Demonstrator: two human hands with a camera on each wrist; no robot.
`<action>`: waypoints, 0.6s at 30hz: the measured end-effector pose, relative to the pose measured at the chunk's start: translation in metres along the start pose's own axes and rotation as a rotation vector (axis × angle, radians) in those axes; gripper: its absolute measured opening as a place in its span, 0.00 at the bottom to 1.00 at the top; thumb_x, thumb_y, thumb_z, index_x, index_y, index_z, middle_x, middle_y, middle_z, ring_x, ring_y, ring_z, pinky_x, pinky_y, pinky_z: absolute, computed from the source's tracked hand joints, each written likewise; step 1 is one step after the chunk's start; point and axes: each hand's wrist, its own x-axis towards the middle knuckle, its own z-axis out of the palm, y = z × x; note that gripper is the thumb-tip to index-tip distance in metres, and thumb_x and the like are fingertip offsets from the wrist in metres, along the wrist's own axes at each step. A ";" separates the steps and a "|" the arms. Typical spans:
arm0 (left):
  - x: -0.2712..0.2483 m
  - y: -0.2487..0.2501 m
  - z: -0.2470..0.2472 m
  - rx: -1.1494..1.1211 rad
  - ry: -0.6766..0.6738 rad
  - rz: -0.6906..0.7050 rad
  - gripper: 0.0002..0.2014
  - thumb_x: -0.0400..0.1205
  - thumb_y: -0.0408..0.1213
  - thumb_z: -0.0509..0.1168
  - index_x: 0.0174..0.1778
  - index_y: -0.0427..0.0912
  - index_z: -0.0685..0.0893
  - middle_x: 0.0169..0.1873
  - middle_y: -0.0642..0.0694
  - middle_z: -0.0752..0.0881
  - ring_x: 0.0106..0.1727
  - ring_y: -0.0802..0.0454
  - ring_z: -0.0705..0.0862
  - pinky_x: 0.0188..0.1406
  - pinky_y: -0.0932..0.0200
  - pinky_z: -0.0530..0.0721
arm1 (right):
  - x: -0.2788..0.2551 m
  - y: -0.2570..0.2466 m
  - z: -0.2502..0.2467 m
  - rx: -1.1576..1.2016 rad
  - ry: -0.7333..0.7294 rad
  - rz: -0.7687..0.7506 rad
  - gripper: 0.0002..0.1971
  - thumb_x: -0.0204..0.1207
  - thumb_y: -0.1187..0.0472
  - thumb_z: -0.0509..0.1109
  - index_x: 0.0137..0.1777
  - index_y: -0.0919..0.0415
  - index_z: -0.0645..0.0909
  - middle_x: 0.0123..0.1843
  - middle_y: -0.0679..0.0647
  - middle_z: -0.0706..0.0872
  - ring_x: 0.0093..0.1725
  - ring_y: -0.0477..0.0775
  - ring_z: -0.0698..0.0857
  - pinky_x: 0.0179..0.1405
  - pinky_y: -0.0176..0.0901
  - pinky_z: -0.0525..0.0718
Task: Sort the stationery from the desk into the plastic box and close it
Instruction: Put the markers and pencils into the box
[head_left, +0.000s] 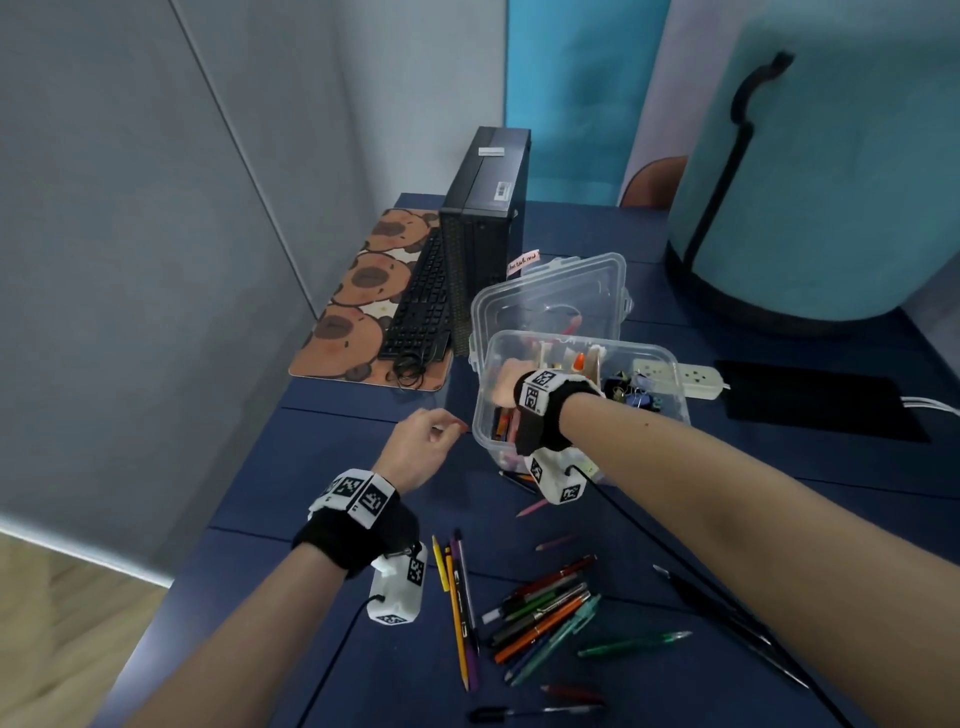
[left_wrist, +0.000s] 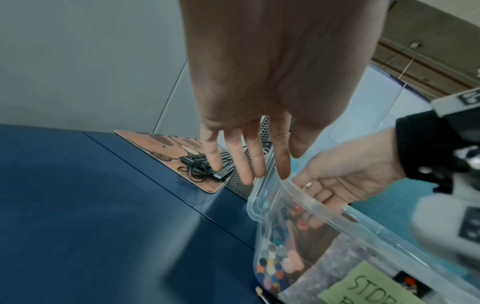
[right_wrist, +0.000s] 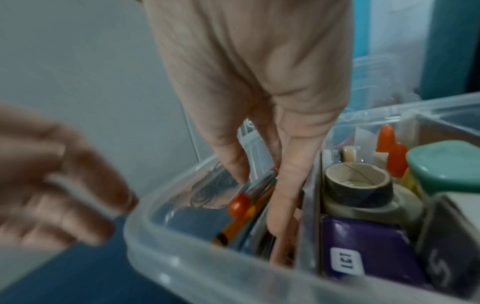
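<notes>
Reaching into the box (head_left: 670, 364) mid-frame, right hand (right_wrist: 259, 123) pinches pens (right_wrist: 244, 214) (blurry); left hand (left_wrist: 259, 92) hovers beside it, fingers spread.

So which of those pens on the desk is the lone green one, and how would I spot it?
Start at the clear plastic box in the middle of the blue desk, then look toward the near edge, past the fanned heap of pens. The green pen lies just right of that heap, alone and almost level, where its neighbours slant together.
</notes>
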 end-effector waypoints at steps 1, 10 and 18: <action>0.000 -0.002 0.001 -0.002 -0.006 -0.004 0.12 0.86 0.42 0.59 0.57 0.46 0.87 0.53 0.45 0.83 0.55 0.50 0.82 0.51 0.63 0.72 | 0.001 0.006 -0.001 0.090 0.003 0.017 0.20 0.85 0.66 0.58 0.76 0.71 0.69 0.76 0.66 0.73 0.75 0.64 0.74 0.73 0.51 0.72; 0.003 -0.014 0.014 0.078 -0.007 -0.102 0.12 0.85 0.44 0.59 0.56 0.46 0.85 0.56 0.45 0.87 0.58 0.44 0.84 0.58 0.52 0.80 | -0.003 0.028 0.011 0.359 0.083 -0.076 0.11 0.82 0.65 0.59 0.45 0.65 0.83 0.46 0.60 0.87 0.46 0.61 0.87 0.46 0.47 0.86; -0.033 -0.011 0.062 0.343 -0.302 0.011 0.12 0.83 0.50 0.60 0.49 0.46 0.82 0.51 0.45 0.87 0.54 0.43 0.84 0.51 0.54 0.81 | -0.093 0.051 0.062 0.622 0.398 -0.325 0.02 0.77 0.63 0.64 0.47 0.57 0.73 0.39 0.50 0.80 0.37 0.52 0.79 0.38 0.46 0.78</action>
